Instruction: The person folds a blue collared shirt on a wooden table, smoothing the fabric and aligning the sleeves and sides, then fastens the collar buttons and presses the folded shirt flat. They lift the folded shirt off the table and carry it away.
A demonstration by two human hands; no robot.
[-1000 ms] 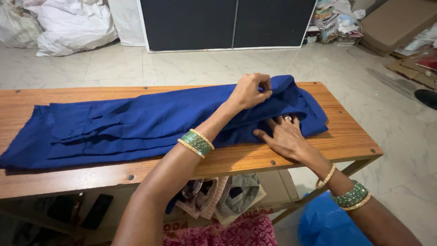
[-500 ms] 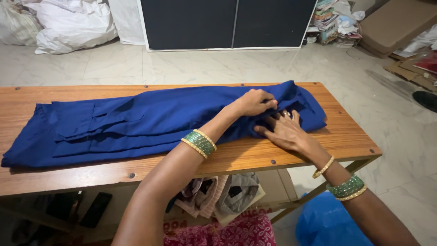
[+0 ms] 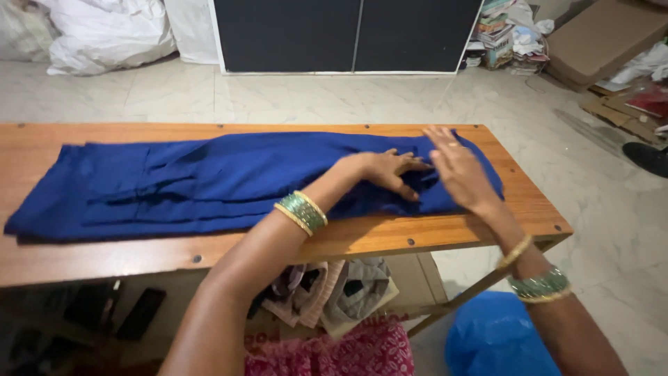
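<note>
Blue cloth (image 3: 209, 181) lies under left hand (image 3: 386, 170) and flat right hand (image 3: 459, 174).

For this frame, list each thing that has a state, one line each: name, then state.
blue cloth: folded lengthwise, lying flat along the wooden table.
left hand: open, fingers spread, pressing on the cloth's right end.
right hand: open, palm down, flat on the cloth's right end.
dark cabinet: doors closed.
white sacks: filled, resting on the floor.
blue bag: on the floor beside the table, contents cannot be told.
</note>
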